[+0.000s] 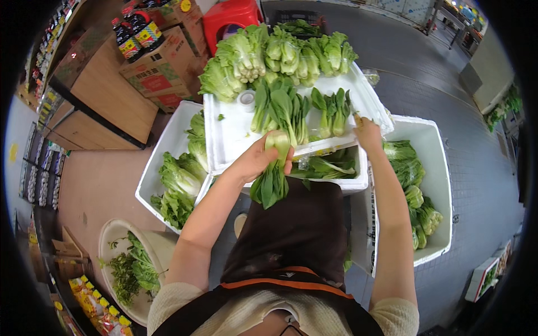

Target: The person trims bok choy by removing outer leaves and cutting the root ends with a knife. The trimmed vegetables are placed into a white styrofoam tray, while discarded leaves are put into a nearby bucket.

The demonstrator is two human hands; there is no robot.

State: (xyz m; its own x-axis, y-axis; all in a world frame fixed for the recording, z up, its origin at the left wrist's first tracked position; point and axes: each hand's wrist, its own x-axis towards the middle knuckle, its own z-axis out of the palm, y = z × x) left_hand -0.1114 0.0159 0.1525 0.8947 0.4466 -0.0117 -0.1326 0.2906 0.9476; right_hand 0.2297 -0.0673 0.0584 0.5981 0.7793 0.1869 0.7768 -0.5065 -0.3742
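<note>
My left hand point(254, 157) grips a head of bok choy point(271, 182), its pale base up and its leaves hanging down. The hand is just over the front edge of a white foam lid point(227, 147). At the lid's right edge is my right hand point(367, 132); whether its bent fingers hold something small is unclear. Between the hands, several bok choy heads point(283, 109) lie in a row on the lid, with a smaller group point(332, 110) nearest my right hand. Bundled leafy lettuce point(246, 52) is piled at the back. A roll of clear tape point(246, 100) rests beside it.
Under the lid, a foam box point(359, 174) contains more greens. Foam boxes of vegetables stand left point(145, 185) and right point(443, 189). A round bin point(122, 227) with leaf scraps is at lower left. Behind are cartons point(155, 63) topped with bottles and a red plastic stool point(229, 14).
</note>
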